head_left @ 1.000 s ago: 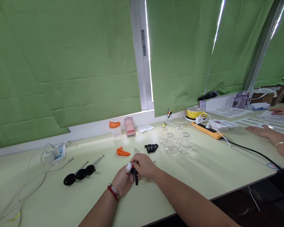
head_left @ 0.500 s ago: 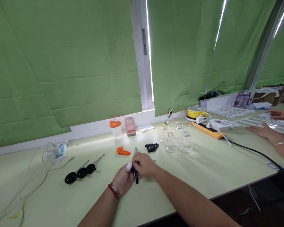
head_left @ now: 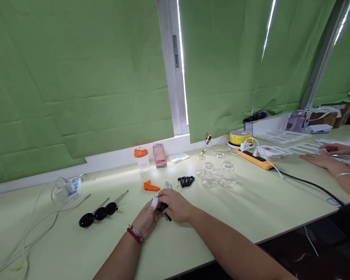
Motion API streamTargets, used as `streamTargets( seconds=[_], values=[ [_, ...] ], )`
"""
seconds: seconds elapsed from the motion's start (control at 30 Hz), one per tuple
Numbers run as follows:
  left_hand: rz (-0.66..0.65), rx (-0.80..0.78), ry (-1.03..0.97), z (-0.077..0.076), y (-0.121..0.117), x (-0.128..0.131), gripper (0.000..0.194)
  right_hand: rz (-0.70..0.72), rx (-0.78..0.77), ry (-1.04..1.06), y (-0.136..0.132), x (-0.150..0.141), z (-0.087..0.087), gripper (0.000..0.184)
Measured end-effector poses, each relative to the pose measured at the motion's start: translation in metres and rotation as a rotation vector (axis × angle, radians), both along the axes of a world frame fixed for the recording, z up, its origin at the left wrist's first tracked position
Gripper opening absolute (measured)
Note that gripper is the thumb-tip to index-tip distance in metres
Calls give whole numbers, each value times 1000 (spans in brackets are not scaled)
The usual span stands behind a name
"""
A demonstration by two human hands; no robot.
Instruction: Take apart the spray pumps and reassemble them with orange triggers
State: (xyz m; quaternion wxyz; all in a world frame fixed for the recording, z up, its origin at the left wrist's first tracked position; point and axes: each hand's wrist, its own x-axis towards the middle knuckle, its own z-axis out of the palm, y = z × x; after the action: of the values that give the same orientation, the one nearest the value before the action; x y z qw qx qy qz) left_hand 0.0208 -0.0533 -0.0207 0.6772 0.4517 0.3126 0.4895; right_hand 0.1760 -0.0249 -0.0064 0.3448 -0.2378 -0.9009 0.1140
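At lower centre of the frame, two bare hands meet over a pale table (head_left: 105,249): the left hand (head_left: 147,221), its thumb wrapped in white, and the right hand (head_left: 176,205) both grip a small black-and-orange piece (head_left: 163,207) in a narrow, closed pinch, the fingers covering much of it. Just beyond, partly blocked by the right hand, are thin metal prongs (head_left: 167,184); orange pieces (head_left: 151,186) lie to their left, and a row of black pieces (head_left: 186,181) to their right. Left of the hands rest three black-ended tools (head_left: 100,214) with metal shafts. Cables (head_left: 29,233) trail from a white power strip (head_left: 72,191) into the lower left. Right of centre sit an orange power strip (head_left: 255,159), a yellow round case (head_left: 239,137) and white cards (head_left: 272,152); at the right edge, another person's hands (head_left: 319,158) work over paper sheets. Printing on the cards and on a table sticker (head_left: 333,202) is too small to read, and an upright packet (head_left: 159,156) near the centre is pixelated. Beside it stands a translucent cup (head_left: 143,162) with an orange lid. Clear glass jars (head_left: 209,179) cluster right of centre—see-through to the table—and a small one behind them (head_left: 209,148) holds yellow-and-black items (head_left: 208,139).
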Motion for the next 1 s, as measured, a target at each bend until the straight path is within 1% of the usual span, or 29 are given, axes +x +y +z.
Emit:
streamTargets(
  seconds=[0.1,0.17,0.3,0.37,0.43,0.47,0.5,0.53,0.6,0.63,0.67,0.7,0.73,0.83,1.0],
  values=[
    [-44,72,103,6,-2,-1,41,1,-3,-27,0,1,1,24],
    [-50,103,188,10,-3,-1,42,3,-20,-29,0,1,1,23],
    [-24,116,240,13,-2,1,50,84,-20,-25,-2,0,1,28],
    [6,82,239,11,0,0,47,123,-19,-17,-1,1,-1,35],
    [67,37,244,8,2,-3,37,94,-49,18,4,4,-3,45],
    [106,16,245,7,3,-4,32,28,-77,49,9,8,-4,49],
    [146,-1,247,6,4,-6,30,-80,-108,84,15,12,-5,51],
    [183,-14,253,6,5,-7,28,-237,-143,121,21,18,-5,50],
    [236,-19,277,6,7,-10,28,-623,-213,141,36,31,-7,39],
    [250,-14,290,6,7,-11,29,-781,-256,96,43,38,-9,36],
    [259,-5,303,7,8,-12,31,-885,-308,16,49,45,-10,34],
    [265,4,314,8,8,-13,33,-941,-352,-61,54,52,-12,33],
    [270,11,324,8,8,-14,35,-960,-378,-100,58,57,-14,31],
    [288,30,340,8,9,-16,41,-958,-416,-164,63,65,-20,28],
    [336,25,320,6,12,-20,43,-970,-434,-212,64,64,-24,27]
  ],
)
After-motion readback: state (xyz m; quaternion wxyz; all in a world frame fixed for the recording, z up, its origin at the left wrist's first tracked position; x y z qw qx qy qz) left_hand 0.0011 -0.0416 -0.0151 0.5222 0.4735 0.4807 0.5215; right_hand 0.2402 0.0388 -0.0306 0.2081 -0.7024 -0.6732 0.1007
